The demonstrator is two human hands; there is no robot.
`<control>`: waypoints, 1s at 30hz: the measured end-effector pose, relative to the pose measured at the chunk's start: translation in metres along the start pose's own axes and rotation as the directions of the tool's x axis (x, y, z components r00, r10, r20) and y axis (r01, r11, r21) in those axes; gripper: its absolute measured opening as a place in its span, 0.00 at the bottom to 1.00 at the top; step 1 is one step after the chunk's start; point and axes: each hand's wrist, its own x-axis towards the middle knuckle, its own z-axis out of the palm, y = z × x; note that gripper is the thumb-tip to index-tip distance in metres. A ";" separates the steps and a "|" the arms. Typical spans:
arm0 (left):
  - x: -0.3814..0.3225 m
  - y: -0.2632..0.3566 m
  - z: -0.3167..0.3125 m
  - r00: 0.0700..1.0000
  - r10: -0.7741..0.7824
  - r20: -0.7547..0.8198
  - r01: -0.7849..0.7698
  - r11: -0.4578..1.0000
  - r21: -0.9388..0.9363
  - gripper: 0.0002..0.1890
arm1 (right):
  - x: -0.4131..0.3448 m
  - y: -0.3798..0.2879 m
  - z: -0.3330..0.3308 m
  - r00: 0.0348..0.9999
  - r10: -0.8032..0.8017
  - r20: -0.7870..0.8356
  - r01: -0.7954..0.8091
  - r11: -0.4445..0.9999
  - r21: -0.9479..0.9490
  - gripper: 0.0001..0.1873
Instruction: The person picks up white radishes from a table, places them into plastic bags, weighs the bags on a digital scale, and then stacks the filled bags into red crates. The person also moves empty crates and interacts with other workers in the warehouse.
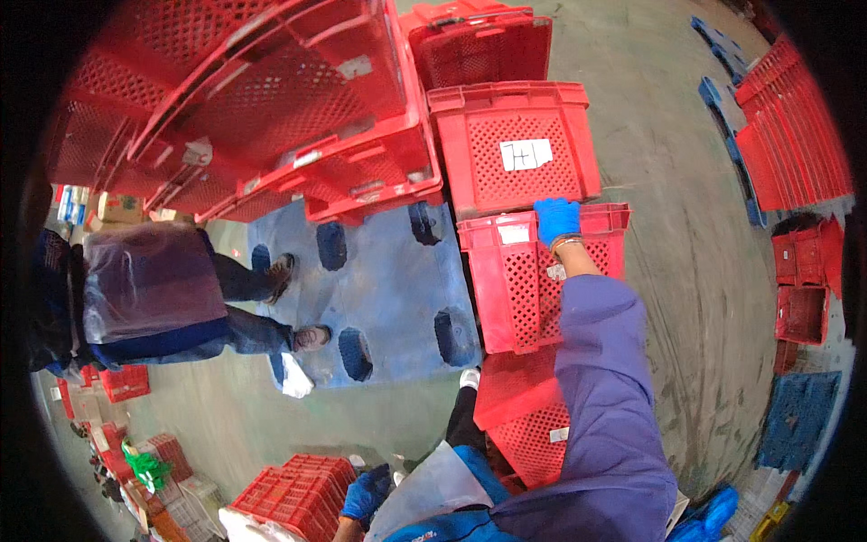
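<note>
My right hand (559,221), in a blue glove with a band at the wrist, grips the upper rim of a red plastic crate (523,298) with lattice walls. Directly beyond it stands another red crate (474,139) with a hand-marked white label. My left hand (366,492), gloved in darker-looking blue, hangs low by my body, beside a red slatted crate (298,491). Its fingers are partly curled, and whether they hold anything is unclear. Below my right forearm, a tilted red crate (525,440) is partly covered by my sleeve.
Stacked red crates (271,115) rise at the upper left, at the far end of a blue plastic pallet (399,291). Another person (156,291) stands with feet on that pallet. Nested red crates (789,135) and blue pallets (735,152) line the right side.
</note>
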 end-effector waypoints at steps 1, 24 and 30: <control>-0.002 -0.006 0.004 0.997 0.041 -0.062 -0.049 0.989 -0.142 0.18 | -0.004 -0.003 -0.008 0.999 -0.037 0.036 0.038 0.999 -0.016 0.09; 0.051 0.082 -0.081 0.843 0.459 0.278 -0.176 0.726 -0.665 0.25 | -0.229 -0.007 -0.413 0.915 -0.385 0.121 0.399 0.907 -0.133 0.10; 0.060 0.160 -0.114 0.456 0.688 0.565 0.486 0.339 -0.805 0.34 | -0.436 -0.087 -0.468 0.933 -0.346 0.101 0.357 0.849 -0.389 0.08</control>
